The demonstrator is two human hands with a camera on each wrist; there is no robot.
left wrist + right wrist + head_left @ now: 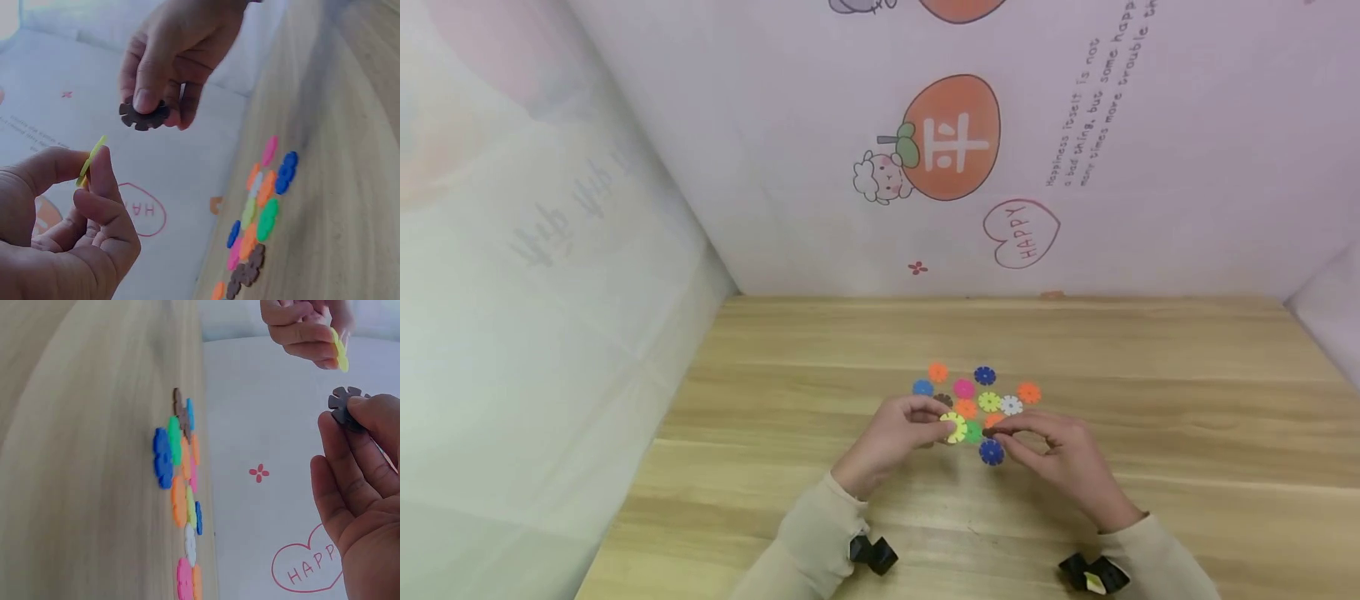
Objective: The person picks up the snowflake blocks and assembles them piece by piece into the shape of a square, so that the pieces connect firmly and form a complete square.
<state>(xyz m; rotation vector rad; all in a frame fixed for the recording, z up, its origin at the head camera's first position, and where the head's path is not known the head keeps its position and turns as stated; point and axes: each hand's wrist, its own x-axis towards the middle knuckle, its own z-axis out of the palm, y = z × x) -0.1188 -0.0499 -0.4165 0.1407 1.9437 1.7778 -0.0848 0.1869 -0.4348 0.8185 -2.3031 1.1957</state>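
My left hand (pixel 898 433) pinches a yellow interlocking snowflake disc (pixel 94 160) between thumb and fingertips, seen nearly edge-on in the left wrist view. My right hand (pixel 1063 458) grips a dark brown snowflake disc (pixel 340 403) by its edge, its notches showing around the rim. The two held discs face each other with a gap between them, raised over the wooden table (pixel 760 467). Beneath the hands lie a green disc (pixel 973 432) and a dark blue disc (pixel 992 452).
Several loose discs lie flat just beyond the hands, among them a pink disc (pixel 964 389), a white disc (pixel 1012 405) and an orange disc (pixel 1029 392). A printed cloth wall (pixel 820 217) rises at the table's back edge, another on the left.
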